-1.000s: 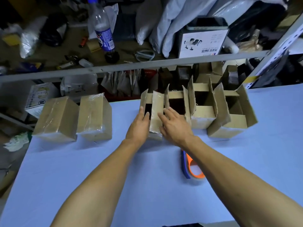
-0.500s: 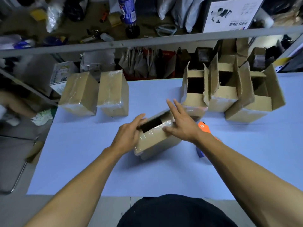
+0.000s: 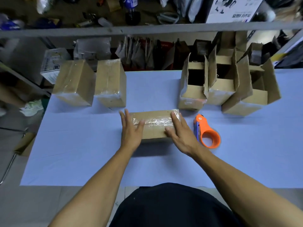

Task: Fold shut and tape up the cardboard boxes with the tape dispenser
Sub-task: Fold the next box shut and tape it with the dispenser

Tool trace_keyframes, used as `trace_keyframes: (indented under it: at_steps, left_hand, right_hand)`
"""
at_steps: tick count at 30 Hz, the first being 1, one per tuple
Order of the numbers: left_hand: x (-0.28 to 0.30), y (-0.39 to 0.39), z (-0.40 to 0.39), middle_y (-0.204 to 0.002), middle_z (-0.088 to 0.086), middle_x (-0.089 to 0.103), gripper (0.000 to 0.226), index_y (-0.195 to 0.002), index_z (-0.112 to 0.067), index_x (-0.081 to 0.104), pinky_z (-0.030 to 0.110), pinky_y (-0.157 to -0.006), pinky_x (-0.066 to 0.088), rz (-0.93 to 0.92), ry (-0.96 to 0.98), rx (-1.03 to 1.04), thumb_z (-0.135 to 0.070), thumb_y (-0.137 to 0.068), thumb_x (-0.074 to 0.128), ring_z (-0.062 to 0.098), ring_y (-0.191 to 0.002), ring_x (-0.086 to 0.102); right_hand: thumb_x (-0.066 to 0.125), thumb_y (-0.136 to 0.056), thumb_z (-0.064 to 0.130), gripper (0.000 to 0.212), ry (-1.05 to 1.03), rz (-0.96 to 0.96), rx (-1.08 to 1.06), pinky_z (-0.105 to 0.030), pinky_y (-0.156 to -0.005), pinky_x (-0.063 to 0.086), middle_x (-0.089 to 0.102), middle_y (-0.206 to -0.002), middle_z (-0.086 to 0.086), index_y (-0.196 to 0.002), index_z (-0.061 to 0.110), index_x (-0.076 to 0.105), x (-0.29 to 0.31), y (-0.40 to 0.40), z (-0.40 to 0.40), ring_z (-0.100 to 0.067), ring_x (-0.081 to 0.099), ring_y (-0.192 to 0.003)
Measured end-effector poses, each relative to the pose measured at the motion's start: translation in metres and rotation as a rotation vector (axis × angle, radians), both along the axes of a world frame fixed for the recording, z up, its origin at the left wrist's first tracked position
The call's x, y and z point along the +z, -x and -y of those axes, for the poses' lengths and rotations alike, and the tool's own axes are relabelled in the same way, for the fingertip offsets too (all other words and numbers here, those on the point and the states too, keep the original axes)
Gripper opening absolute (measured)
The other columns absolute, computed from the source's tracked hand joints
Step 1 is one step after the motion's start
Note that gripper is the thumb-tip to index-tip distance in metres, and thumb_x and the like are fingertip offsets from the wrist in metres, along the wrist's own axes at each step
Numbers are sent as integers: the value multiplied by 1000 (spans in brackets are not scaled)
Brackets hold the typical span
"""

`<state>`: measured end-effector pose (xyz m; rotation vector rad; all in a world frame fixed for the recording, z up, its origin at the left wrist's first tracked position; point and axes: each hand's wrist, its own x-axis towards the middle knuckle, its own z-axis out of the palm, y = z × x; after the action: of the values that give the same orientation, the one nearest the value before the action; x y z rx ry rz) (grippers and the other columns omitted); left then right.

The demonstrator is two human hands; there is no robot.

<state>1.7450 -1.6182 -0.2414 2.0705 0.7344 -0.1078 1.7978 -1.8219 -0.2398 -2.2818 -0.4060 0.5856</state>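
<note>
The small brown cardboard box (image 3: 153, 126) is pressed flat by both hands, left hand (image 3: 131, 130) and right hand (image 3: 180, 133), fingers spread, just left of the orange tape dispenser (image 3: 207, 131). If released early, flaps could spring open.

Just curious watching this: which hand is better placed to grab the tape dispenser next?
The right hand, probably. The orange tape dispenser lies just beside it on the table, while the left hand rests at the box's far end.
</note>
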Motion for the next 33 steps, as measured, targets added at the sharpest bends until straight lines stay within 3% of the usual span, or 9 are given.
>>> trace_keyframes:
  at_steps: [4, 7, 12, 14, 17, 21, 24, 27, 33]
  left_hand:
    - [-6, -11, 5, -137, 0, 57, 72, -148, -27, 32, 34, -100, 45, -83, 106, -26, -59, -89, 59, 22, -124, 55]
    - [-9, -12, 17, -129, -14, 51, 72, -152, -29, 32, 19, -94, 36, -7, 197, -1, -45, -90, 66, 7, -119, 49]
    - [-12, -16, 15, -147, -9, 45, 76, -152, -30, 32, 18, -104, 34, 64, 345, 28, -32, -88, 73, 8, -134, 44]
    - [-10, -16, 17, -151, -7, 42, 77, -153, -29, 29, 18, -105, 32, 64, 325, 12, -33, -89, 71, 8, -136, 41]
    - [-9, -15, 19, -153, -8, 39, 77, -154, -29, 27, 18, -105, 29, 70, 298, 30, -36, -90, 70, 8, -139, 37]
    - [-11, -15, 20, -152, -8, 42, 75, -153, -33, 29, 21, -106, 31, 57, 285, 33, -39, -89, 69, 8, -138, 39]
    - [-12, -14, 20, -150, -11, 41, 75, -153, -34, 28, 20, -105, 30, 54, 268, 32, -40, -90, 69, 6, -137, 38]
    - [-13, -15, 18, -153, -11, 40, 75, -153, -35, 28, 24, -110, 32, 41, 258, 26, -44, -89, 68, 8, -139, 38]
    - [-10, -16, 22, -155, -7, 38, 77, -153, -33, 28, 24, -105, 32, 27, 246, 27, -48, -89, 68, 13, -140, 37]
  right_hand:
    - [55, -95, 46, 58, 43, 147, -390, -34, -105, 35, 49, -136, -12, -142, 16, 40, 1, -1, 3, -27, 43, -129]
    - [54, -98, 44, 72, 53, 85, -390, -37, -111, 28, 40, -150, -16, -155, 12, 23, -10, -1, 11, -32, 36, -137]
    - [52, -100, 39, 70, -32, 14, -330, -30, -112, 25, 35, -157, 0, -157, 15, 19, -13, -12, 15, -18, 32, -142]
    - [48, -102, 38, 56, -131, -49, -444, -28, -106, 32, 45, -146, 6, -152, 19, 31, -13, -11, 26, -10, 44, -130]
    - [55, -98, 29, 41, 31, 66, -746, -36, -89, 41, 63, -116, -15, -130, 3, 52, -23, -9, 50, -31, 58, -106]
    - [73, -82, 16, 60, 254, 5, -589, -43, -78, 42, 60, -107, -28, -130, -2, 41, -39, -8, 61, -44, 56, -96]
    - [61, -86, 5, 67, 297, -18, -494, -35, -58, 35, 60, -85, -21, -143, 4, 27, -36, -13, 58, -34, 50, -68]
    - [53, -86, 1, 71, 318, 21, -456, -32, -55, 32, 57, -83, -12, -150, 13, 25, -26, -17, 62, -27, 49, -70]
    - [60, -80, 33, 53, 170, 35, -542, -33, -67, 45, 63, -102, 1, -131, 29, 45, 24, -21, 81, -25, 59, -82]
